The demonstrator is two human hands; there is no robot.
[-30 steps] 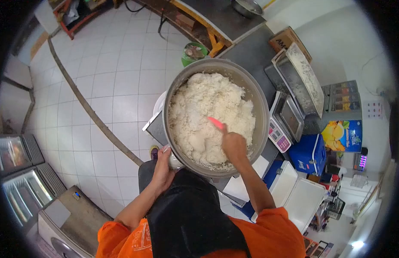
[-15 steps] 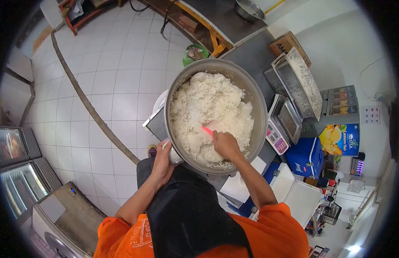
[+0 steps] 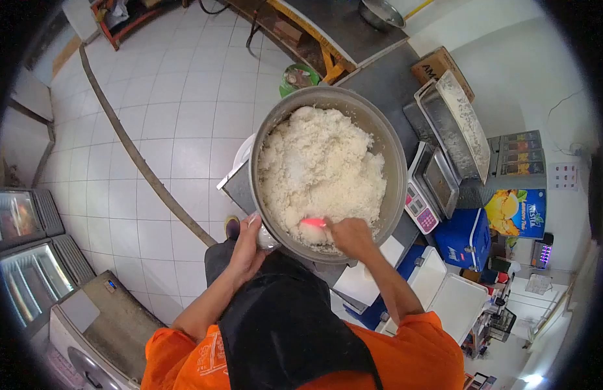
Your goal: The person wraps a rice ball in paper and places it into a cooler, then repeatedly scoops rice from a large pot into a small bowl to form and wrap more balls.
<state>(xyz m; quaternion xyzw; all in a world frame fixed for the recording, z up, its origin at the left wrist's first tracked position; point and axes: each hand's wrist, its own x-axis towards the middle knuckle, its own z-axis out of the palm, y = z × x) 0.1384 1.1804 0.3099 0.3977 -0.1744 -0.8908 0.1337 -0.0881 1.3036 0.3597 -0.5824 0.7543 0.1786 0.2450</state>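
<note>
A large round metal pot [image 3: 395, 143] holds a heap of white rice [image 3: 321, 162]. My right hand [image 3: 351, 236] is closed on the handle of a pink utensil [image 3: 313, 222], whose head rests in the rice near the pot's near side. Beside the pot's lower left rim, my left hand [image 3: 248, 244] grips a clear plastic bag [image 3: 267, 240]; what the bag contains is hard to make out.
Right of the pot are a weighing scale [image 3: 421, 200], a rice-smeared metal container [image 3: 459, 123], a cardboard box [image 3: 440, 67] and a blue cooler [image 3: 460, 239]. A green-lined bin [image 3: 297, 78] stands beyond the pot. An open white cooler lid [image 3: 457, 305] lies at lower right.
The pink utensil and my right hand have moved from the middle of the rice toward the pot's near side. My left hand has stayed by the rim.
</note>
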